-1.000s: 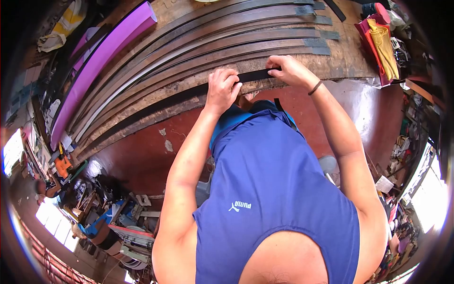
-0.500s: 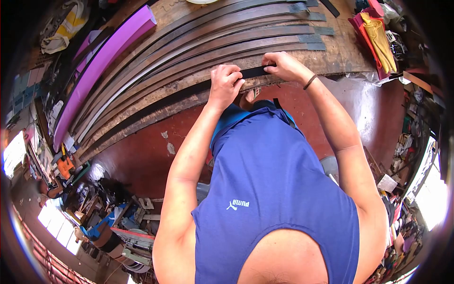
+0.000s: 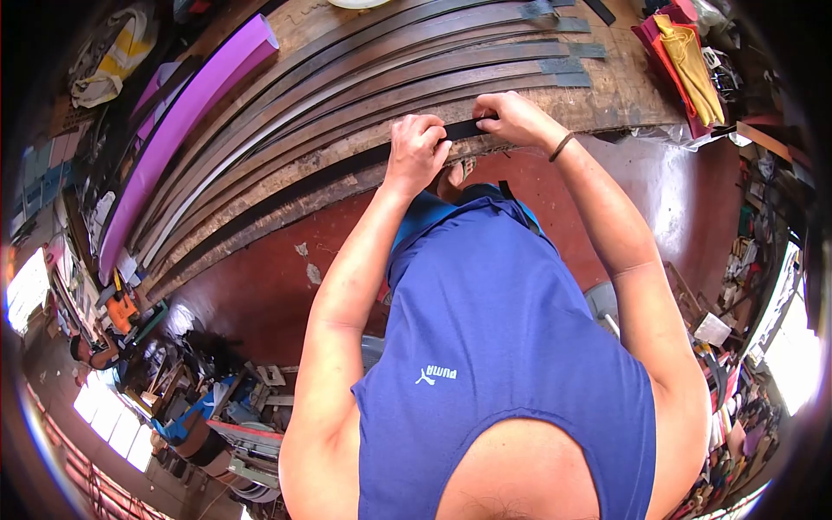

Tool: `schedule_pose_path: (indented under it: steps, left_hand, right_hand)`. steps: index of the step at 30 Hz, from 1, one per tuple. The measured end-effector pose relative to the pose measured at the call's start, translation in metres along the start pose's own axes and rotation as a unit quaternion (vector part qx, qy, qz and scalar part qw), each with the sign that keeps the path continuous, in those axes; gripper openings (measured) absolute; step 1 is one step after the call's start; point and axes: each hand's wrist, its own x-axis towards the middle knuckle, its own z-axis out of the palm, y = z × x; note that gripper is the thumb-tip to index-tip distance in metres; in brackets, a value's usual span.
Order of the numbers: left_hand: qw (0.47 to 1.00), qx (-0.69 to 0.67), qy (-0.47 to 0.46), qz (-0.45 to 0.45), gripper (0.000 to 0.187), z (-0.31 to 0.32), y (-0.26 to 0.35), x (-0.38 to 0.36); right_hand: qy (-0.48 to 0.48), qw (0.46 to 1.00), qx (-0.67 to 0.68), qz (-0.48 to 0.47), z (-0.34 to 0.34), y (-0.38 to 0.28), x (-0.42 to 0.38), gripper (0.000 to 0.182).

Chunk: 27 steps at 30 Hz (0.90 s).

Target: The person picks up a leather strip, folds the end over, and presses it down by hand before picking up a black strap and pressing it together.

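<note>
A long black strip (image 3: 325, 176) runs along the near edge of the wooden table (image 3: 633, 102). My left hand (image 3: 418, 149) pinches it with curled fingers near the middle of that edge. A short way to the right, my right hand (image 3: 505, 118) grips the strip's right part between thumb and fingers, and the strip shows between the two hands. Just beyond my hands lie several long brown strips (image 3: 433, 85) side by side, some with grey-green ends (image 3: 568, 73) at the right.
A purple roll (image 3: 186, 139) lies at the table's left. Yellow cloth (image 3: 689, 65) and red cloth (image 3: 660, 52) sit at the right end. Below the near edge is a red floor (image 3: 260, 295), with cluttered items on both sides. A white round object (image 3: 360, 3) is at the top.
My right hand has shifted slightly left, nearer my left hand. The view has moved a little; both hands stay closed on the black strip.
</note>
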Motion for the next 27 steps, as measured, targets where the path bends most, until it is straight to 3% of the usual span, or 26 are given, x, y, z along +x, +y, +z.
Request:
schedule_pose_path:
  steps: [27]
  left_hand:
    - [1.000, -0.024, -0.010, 0.009, 0.020, 0.0043, 0.0070, 0.0090]
  right_hand:
    - [0.006, 1.000, -0.012, -0.011, 0.0032, -0.0031, 0.0001, 0.019]
